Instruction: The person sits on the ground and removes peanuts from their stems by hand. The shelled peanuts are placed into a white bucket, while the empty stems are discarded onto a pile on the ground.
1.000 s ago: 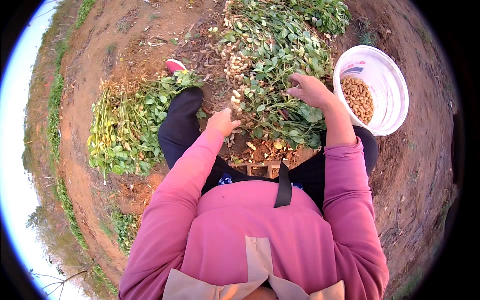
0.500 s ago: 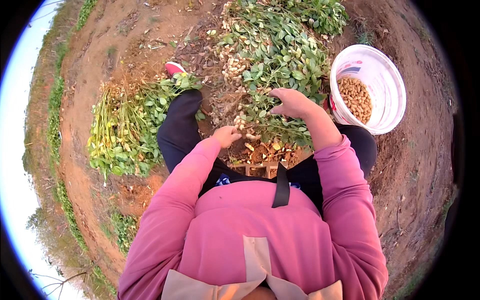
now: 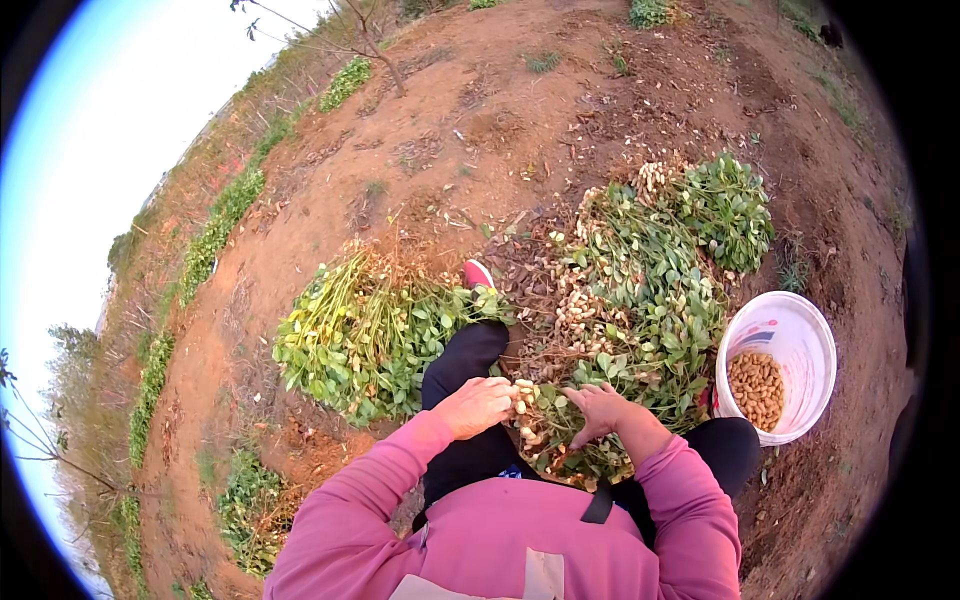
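Holding my 2 bare hands low over the ground, I am working at a leafy peanut plant [image 3: 549, 412] lying between my legs. My left hand [image 3: 478, 407] is resting right beside a cluster of pale pods [image 3: 524, 398] at the plant's left edge, its fingers curling together with their tips meeting the pods; I cannot tell whether they are pinching any. My right hand [image 3: 608, 413] is lying over the green leaves to the right of that cluster, thumb and forefinger spreading apart, with foliage showing in the gap. Beyond my hands, a long heap of peanut plants [image 3: 655, 315] is stretching away over the soil [image 3: 470, 150], its pods lining the left side. A white bucket [image 3: 805, 360] is standing beside my right knee [image 3: 727, 452], and shelled-looking tan pods, whole and loose, [image 3: 757, 390] are filling part of its bottom. To my left, another pile of stems and leaves [image 3: 365, 340] is lying next to my left leg [image 3: 462, 362], and a red shoe [image 3: 478, 274] is showing at its far right corner. Pink sleeves [image 3: 350, 510] are covering my forearms nearly to the wrists.
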Demonstrator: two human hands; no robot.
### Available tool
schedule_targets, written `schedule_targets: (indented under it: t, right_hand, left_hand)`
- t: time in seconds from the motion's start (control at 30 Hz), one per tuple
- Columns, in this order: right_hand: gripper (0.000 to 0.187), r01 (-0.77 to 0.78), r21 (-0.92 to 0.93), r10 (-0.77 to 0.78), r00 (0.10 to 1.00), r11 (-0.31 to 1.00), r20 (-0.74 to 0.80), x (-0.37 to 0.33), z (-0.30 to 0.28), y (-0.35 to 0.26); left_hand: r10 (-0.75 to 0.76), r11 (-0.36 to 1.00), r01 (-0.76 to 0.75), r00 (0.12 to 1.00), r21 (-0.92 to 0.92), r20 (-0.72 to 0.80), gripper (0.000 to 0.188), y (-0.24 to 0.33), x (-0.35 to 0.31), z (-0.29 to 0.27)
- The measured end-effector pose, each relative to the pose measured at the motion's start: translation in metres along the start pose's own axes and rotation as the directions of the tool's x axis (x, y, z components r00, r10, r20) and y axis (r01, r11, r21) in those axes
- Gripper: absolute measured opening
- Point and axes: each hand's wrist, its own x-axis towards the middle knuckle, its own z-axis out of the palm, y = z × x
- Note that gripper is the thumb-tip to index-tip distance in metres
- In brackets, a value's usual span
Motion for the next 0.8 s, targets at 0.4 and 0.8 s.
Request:
schedule_targets:
  t: [0.4,0.8]
  right_hand:
    - [0.081,0.031,0.398,0.034,0.987,0.917,-0.155,-0.001,0.036,-0.025]
    - [0.041,-0.143,0.438,0.429,0.608,0.887,-0.669,-0.024,0.038,-0.052]
  left_hand:
    - [-0.204,0.955,0.261,0.924,0.143,-0.324,0.014,-0.026,-0.016,0.012]
    - [-0.534,0.508,0.228,0.84,-0.831,-0.096,0.045,0.001,0.011,0.087]
